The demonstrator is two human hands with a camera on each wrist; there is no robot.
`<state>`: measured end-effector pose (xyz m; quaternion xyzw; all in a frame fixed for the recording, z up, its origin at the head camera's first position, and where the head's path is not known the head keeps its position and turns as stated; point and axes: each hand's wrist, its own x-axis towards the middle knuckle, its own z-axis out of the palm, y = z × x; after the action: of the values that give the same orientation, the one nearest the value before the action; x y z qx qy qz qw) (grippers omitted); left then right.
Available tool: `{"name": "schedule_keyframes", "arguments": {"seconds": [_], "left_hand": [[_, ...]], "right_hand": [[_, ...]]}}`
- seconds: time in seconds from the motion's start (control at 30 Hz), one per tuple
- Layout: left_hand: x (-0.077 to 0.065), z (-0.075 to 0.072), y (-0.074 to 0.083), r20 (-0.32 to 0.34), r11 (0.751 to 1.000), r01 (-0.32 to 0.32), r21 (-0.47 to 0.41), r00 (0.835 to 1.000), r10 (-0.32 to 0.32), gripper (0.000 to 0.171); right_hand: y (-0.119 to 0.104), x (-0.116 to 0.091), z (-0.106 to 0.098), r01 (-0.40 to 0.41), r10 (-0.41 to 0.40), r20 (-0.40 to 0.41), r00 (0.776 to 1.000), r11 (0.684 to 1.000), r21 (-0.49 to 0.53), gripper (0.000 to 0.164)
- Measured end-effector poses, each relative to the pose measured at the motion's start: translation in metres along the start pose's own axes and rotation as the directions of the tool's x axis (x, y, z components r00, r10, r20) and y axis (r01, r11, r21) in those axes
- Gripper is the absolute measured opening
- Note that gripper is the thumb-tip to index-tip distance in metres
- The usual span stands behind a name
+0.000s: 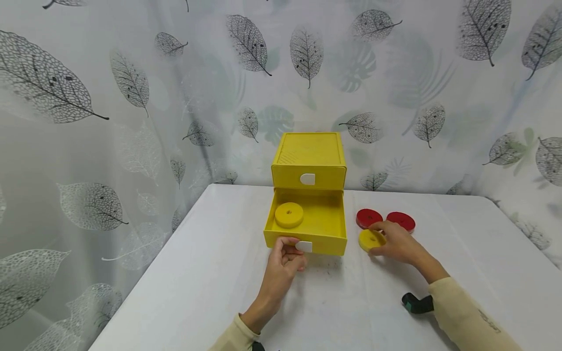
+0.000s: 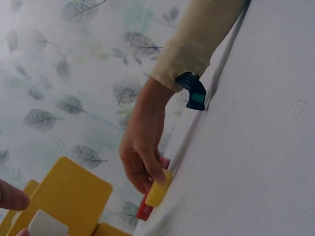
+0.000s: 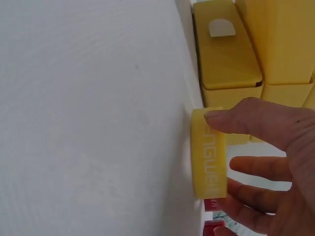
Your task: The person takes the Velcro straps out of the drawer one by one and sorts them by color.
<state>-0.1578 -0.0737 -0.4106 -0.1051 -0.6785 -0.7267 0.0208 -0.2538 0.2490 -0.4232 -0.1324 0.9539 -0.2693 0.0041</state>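
My right hand (image 1: 397,241) pinches the rim of a thick yellow disc (image 1: 370,240), with white lettering visible along its side in the right wrist view. Thumb and fingers lie on opposite edges of the disc, right at the white table. Two red discs (image 1: 400,221) with small centre holes lie just behind it. At the front of a pulled-out yellow drawer (image 1: 325,245), my left hand (image 1: 281,270) grips its white handle tab (image 1: 304,246) with curled fingers. Inside the drawer, on its left side, rests another yellow disc (image 1: 289,215).
The yellow drawer cabinet (image 1: 309,148) stands at the table's back edge, its upper drawer (image 1: 287,176) closed. A leaf-printed curtain (image 1: 276,87) hangs behind and to the left. A dark wrist-camera mount (image 1: 417,303) sticks out from the right sleeve.
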Motion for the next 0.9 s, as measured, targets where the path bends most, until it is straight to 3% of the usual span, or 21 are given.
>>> {"name": "schedule_keyframes", "arguments": {"seconds": [0.17, 0.47, 0.9], "left_hand": [[0.0, 0.0, 0.0, 0.0, 1.0, -0.007, 0.002, 1.0, 0.007, 0.041], [0.0, 0.0, -0.001, 0.005, 1.0, -0.009, 0.0, 1.0, 0.009, 0.04], [-0.001, 0.0, -0.001, -0.025, 1.0, -0.002, -0.019, 1.0, 0.002, 0.038]], "right_hand": [[-0.007, -0.004, -0.013, 0.049, -0.048, -0.057, 0.997, 0.999, 0.009, 0.06], [-0.043, -0.006, -0.039, 0.101, -0.094, -0.21, 0.973, 0.995, 0.026, 0.049], [-0.078, 0.001, -0.046, 0.201, -0.177, -0.284, 0.942, 0.978, 0.061, 0.04]]}}
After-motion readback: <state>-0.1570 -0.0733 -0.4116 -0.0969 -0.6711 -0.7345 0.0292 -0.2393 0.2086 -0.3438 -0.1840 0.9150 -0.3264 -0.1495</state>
